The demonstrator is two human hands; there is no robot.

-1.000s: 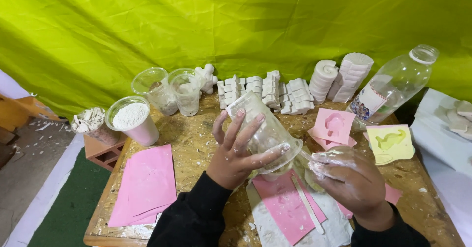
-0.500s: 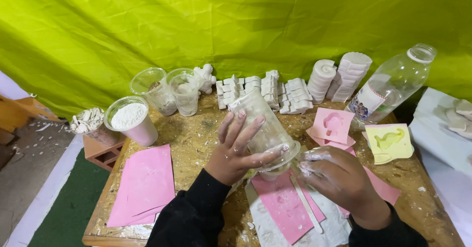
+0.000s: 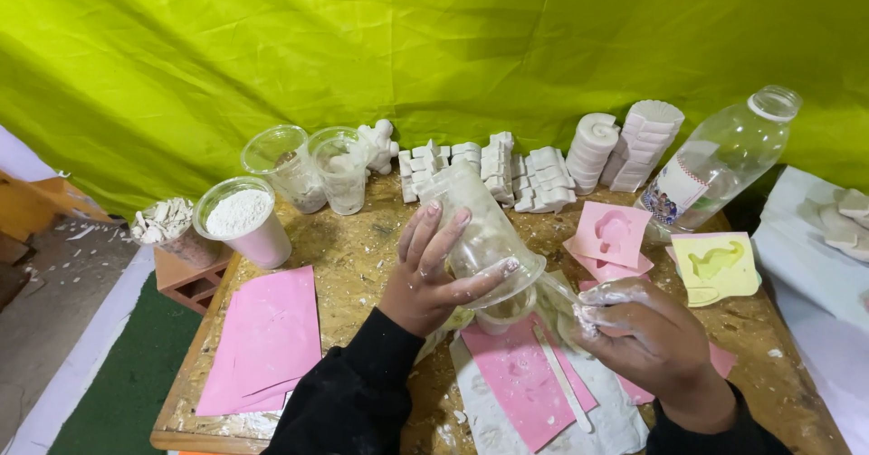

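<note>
- Yellow-green cloth hangs as a backdrop behind a rough chipboard bench [image 3: 362,265] dusted with white powder.
- Left hand [image 3: 433,278] grips a clear plastic cup [image 3: 480,229], tipped mouth-down toward the person; the fingers [image 3: 444,238] are spread around its wall, seemingly so it empties into a smaller clear cup [image 3: 503,312] just beneath.
- Right hand [image 3: 647,342], coated in white powder, has its fingers curled on a crumpled clear plastic film [image 3: 566,306] beside that cup; what exactly it pinches I cannot tell.
- Under the hands lie a pink foam sheet [image 3: 520,378] and a flat white stick [image 3: 563,378], on a white cloth.
- At the left stand a pink tub full of white powder [image 3: 243,220] and two clear cups [image 3: 312,165], mostly empty with some residue.
- Rows of white plaster castings [image 3: 507,170] line the back edge, out of the working area.
- A large clear plastic bottle [image 3: 720,161] leans at the right, near a pink mould [image 3: 614,233] and a yellow mould [image 3: 715,265].
- More pink sheets [image 3: 267,337] lie stacked at the left corner.
</note>
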